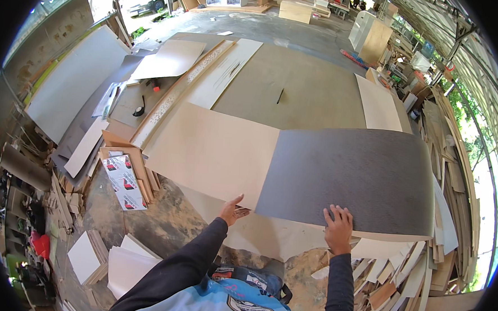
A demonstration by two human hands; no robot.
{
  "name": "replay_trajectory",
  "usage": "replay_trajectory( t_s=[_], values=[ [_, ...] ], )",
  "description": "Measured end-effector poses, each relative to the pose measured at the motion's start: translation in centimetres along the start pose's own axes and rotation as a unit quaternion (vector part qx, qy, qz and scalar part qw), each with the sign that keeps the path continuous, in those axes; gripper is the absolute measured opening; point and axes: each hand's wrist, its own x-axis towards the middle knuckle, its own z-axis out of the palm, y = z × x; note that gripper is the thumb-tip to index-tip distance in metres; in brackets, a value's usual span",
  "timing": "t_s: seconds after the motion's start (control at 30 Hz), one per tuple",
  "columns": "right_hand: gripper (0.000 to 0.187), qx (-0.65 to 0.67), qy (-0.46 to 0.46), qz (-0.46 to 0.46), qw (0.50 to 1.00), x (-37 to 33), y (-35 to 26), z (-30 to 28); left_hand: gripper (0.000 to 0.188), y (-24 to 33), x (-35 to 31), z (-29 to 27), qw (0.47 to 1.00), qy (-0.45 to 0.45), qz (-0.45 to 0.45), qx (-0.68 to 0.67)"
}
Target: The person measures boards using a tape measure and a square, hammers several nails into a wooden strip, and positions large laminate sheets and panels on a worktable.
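Note:
A dark grey sheet (349, 177) with a fine grain lies on the right of the near part of the table, its right end curving downward. Against its left edge sits a beige sheet (215, 148). My left hand (235, 210) is at the near edge where the two meet, thumb raised and fingers apart, holding nothing. On the dark sheet's near edge rests my right hand (338, 225), fingers spread over the surface; its thumb is mostly hidden. A pale sheet (256, 235) hangs below the near edge.
A thin dark stick (280, 96) lies on the big olive-grey board (309, 80). Black tape (140, 107) sits at the left. Stacked wood strips (453, 183) line the right side. White panels (87, 257) and offcuts (382, 295) lie on the floor near me.

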Motion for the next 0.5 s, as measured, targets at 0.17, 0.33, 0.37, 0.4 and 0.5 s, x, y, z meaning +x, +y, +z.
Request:
replay_trajectory(
  t_s=[0.17, 0.33, 0.37, 0.4, 0.5],
  values=[
    [0.041, -0.004, -0.004, -0.007, 1.0, 3.3, -4.8, 1.7, 0.023, -1.0, 1.8, -1.3, 0.995, 0.05, 0.038, 0.072],
    [0.038, 0.041, 0.058, 0.013, 0.997, 2.6, -8.7, -0.3, 0.02, -1.0, 0.0, 1.4, 0.992, 0.09, 0.071, 0.059],
    [0.037, 0.082, 0.094, 0.011, 0.992, 1.7, -10.0, 0.3, 0.021, -0.6, 0.1, 1.9, 0.99, 0.1, 0.067, 0.069],
    [0.028, 0.146, 0.144, 0.037, 0.978, 0.4, -12.4, 2.0, 0.021, -0.3, 0.1, 2.5, 0.989, 0.111, 0.06, 0.08],
    [0.042, 0.48, 0.105, 0.326, 0.808, -0.2, -18.9, 7.4, 0.023, -0.5, -1.0, 2.8, 0.984, 0.141, 0.06, 0.095]
  ],
)
